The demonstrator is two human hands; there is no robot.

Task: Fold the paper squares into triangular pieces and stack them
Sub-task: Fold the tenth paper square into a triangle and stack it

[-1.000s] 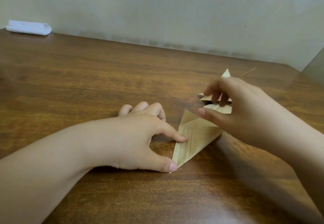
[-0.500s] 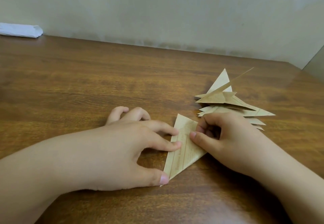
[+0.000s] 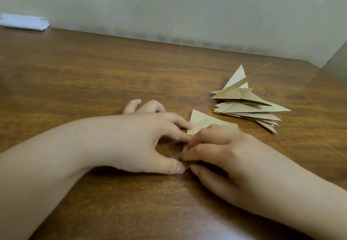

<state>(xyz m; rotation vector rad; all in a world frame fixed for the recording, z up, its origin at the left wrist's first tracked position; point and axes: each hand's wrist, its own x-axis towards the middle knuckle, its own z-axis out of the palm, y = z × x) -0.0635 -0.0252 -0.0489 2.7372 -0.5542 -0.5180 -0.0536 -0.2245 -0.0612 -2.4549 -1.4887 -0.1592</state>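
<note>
Since the earlier frame, right hand has advanced onto the folded paper, pinching its near corner against left hand, whose fingertips pin it flat on the table for creasing; finished stack sits just beyond.

Single head-worn view, looking forward and down, close over wooden table, wall beyond.

Both hands' fingers curled, tips together
</note>
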